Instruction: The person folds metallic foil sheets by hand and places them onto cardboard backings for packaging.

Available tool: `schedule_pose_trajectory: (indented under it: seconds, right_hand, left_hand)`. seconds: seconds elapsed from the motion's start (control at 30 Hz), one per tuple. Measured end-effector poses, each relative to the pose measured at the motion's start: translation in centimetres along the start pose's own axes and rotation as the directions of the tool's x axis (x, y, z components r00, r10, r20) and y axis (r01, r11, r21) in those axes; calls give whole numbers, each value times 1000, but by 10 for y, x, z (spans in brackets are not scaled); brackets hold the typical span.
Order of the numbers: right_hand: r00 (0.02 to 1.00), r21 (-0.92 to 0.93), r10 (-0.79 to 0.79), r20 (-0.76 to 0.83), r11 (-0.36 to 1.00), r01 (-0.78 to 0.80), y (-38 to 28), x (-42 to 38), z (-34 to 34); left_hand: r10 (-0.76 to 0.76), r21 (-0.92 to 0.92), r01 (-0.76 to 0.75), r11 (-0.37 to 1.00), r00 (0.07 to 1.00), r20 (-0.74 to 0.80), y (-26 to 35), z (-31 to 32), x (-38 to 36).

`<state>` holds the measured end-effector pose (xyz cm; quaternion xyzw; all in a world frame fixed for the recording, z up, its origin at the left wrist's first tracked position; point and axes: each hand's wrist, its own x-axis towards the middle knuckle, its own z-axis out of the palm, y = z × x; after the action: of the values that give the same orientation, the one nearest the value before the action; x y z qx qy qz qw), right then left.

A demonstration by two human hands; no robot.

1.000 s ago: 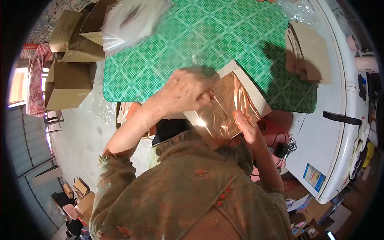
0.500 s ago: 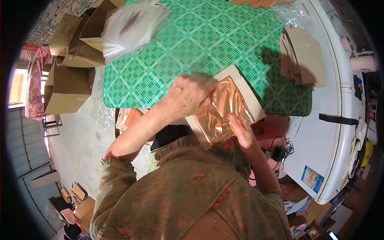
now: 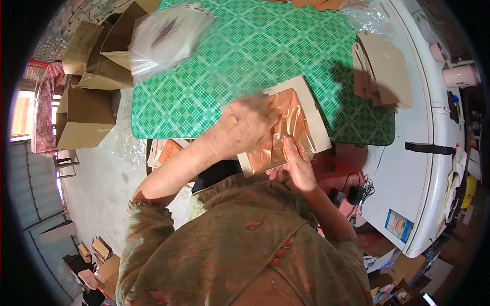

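A beige flat cardboard piece (image 3: 312,109) with a shiny, wrinkled copper-coloured foil packet (image 3: 293,115) over it tilts above the near edge of the table. My right hand (image 3: 298,168) grips them at the lower edge, thumb pressed on the foil and some fingertips showing below. At the foil's left side is my left hand (image 3: 242,125), its fingers curled and blurred by motion. Whatever those fingers pinch is hidden.
A green checked cloth (image 3: 255,51) covers the table. Clear plastic sleeves (image 3: 168,38) lie at its far left, beige card pieces (image 3: 385,71) at its right. Open cardboard boxes (image 3: 84,109) stand on the left; a white appliance (image 3: 377,188) is on the right, near tangled black cables (image 3: 360,194).
The cardboard and foil have shifted slightly up and left and turned a little. My right thumb has moved left over the foil. My left hand stays at the foil's left side, still blurred.
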<state>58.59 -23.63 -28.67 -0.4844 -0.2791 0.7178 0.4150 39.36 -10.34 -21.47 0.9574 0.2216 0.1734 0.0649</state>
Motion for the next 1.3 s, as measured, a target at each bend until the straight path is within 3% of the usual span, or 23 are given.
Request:
schedule_pose_trajectory:
  seconds: [0.1,0.2,0.27,0.37,0.47,0.5,0.6,0.63,0.7,0.77,0.83,0.9,0.93,1.0,1.03,1.1,1.2,1.3]
  right_hand:
    - [999,69,-43,-24,997,44,6,2,4]
    - [998,82,-58,32,995,56,15,2,10]
    - [993,80,-80,92,994,73,18,2,16]
    - [992,70,-116,54,991,112,0,5,37]
    - [983,25,-111,147,994,109,-22,25,42]
    - [989,34,6,150,999,-11,-28,35,40]
    - [952,-270,75,298,963,9,-75,32,33]
    - [964,-349,85,254,937,9,-85,26,30]
    - [946,-674,270,179,734,-82,-110,22,8]
    - [988,-792,77,133,608,59,-130,22,-28]
    - [964,-754,-232,127,609,246,-179,24,-59]
    - [777,-942,-628,45,232,243,-226,54,-77]
    - [602,-925,-779,176,78,373,-242,100,-137]
    - [531,-976,-824,197,-116,182,-297,148,-163]
    - [635,-982,-771,51,-155,-110,-335,148,-132]
    - [596,-945,-802,37,-223,-241,-359,190,-153]
    - [641,-837,-762,-90,-290,-463,-375,248,-181]
    - [552,-804,-826,-118,-247,-541,-362,296,-212]
  left_hand:
    - [-128,-100,119,988,988,-82,0,-13,-3]
    - [-98,-104,86,991,988,-116,9,-14,-18]
    - [-66,-105,43,994,974,-218,18,-8,-24]
    - [-171,-142,166,976,985,-28,10,-16,-35]
    - [-237,-126,227,966,969,-70,-15,-25,-32]
    - [-254,-78,246,966,962,-103,-22,-24,-30]
    - [-283,14,290,957,942,-183,-48,-11,-25]
    - [-285,-5,288,958,943,-170,-52,-9,-25]
    - [-290,-47,286,957,948,-134,-53,-5,-28]
    - [-272,-85,261,962,946,-176,-53,7,-31]
    - [-250,-106,231,967,941,-229,-50,3,-28]
    - [-250,-135,223,965,938,-239,-53,7,-28]
    - [-250,-147,219,964,937,-243,-55,9,-28]
    - [-250,-148,218,965,933,-257,-56,10,-28]
    - [-252,-149,219,964,931,-264,-56,12,-28]
    - [-256,-156,218,963,922,-291,-58,15,-27]
    - [-301,-135,277,951,928,-218,-57,14,-30]
    - [-316,-160,284,945,918,-239,-56,14,-27]
